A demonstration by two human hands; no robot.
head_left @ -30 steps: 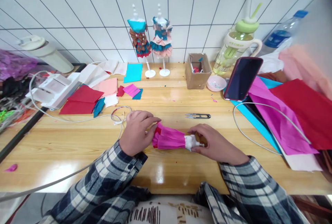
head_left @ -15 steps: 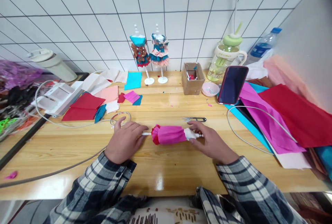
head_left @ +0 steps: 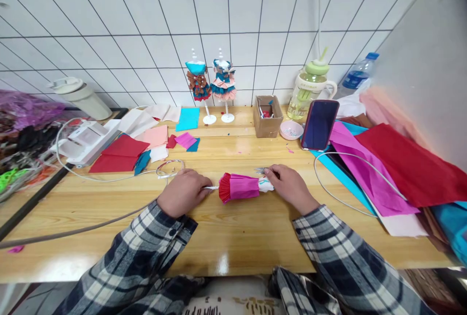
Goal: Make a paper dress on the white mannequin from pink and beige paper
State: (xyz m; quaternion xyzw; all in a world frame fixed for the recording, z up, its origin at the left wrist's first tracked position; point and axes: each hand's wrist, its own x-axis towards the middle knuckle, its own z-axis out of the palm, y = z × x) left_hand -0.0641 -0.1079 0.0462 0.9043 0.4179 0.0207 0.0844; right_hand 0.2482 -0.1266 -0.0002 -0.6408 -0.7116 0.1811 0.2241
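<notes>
A miniature dress form (head_left: 266,185) lies on its side between my hands, its white bust pointing right. It wears a magenta crepe-like skirt (head_left: 244,187) with a pleated red ruffle (head_left: 225,188) at the hem. My left hand (head_left: 185,192) is closed round its thin white pole (head_left: 211,188). My right hand (head_left: 292,187) is closed at its neck end, and the fingers hide the neck beads. Just beyond those fingers lie thread snips (head_left: 260,170), with their blades showing and the handle mostly covered by the hand.
Two dressed miniature forms (head_left: 197,81) stand by the wall. A cardboard box (head_left: 267,127), pink dish (head_left: 291,130), phone (head_left: 319,125) and green-lidded jug (head_left: 312,86) are at the back right. Fabric pieces (head_left: 412,169) lie right, scraps (head_left: 118,154) left. Cables (head_left: 109,225) cross the table.
My left fingers have closed round the pole. My right hand has closed in at the neck and now covers much of the snips. The form has turned slightly, showing more red ruffle.
</notes>
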